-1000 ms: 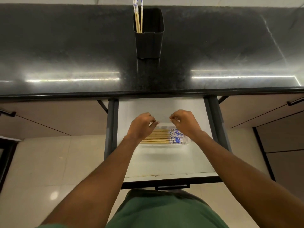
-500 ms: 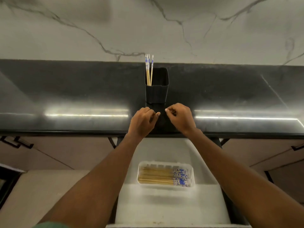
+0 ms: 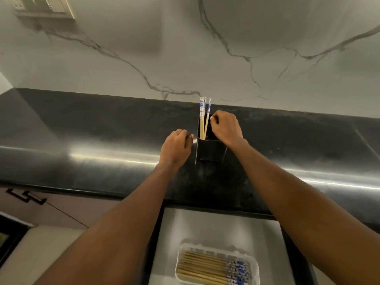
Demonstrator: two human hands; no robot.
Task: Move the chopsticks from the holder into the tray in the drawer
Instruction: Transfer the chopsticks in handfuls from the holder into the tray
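Note:
A black square holder (image 3: pixel 208 150) stands on the dark countertop (image 3: pixel 92 136) with three blue-tipped chopsticks (image 3: pixel 203 118) upright in its left side. My right hand (image 3: pixel 226 127) is over the holder's rim, fingertips pinched at the rightmost chopstick. My left hand (image 3: pixel 176 148) is curled beside the holder's left wall, thumb at its edge, holding nothing. Below, the open drawer (image 3: pixel 205 227) holds a clear plastic tray (image 3: pixel 255 264) with several chopsticks (image 3: pixel 203 266) lying flat, blue ends to the right.
A marble wall rises right behind the counter, with a switch plate (image 3: pixel 45 6) at the top left. A cabinet door with a dark handle (image 3: pixel 26 198) sits under the counter on the left. Both forearms cross above the drawer.
Both hands rose from the tray in the drawer to the holder on the counter. The right hand now reaches the chopsticks, and my view tilted upward.

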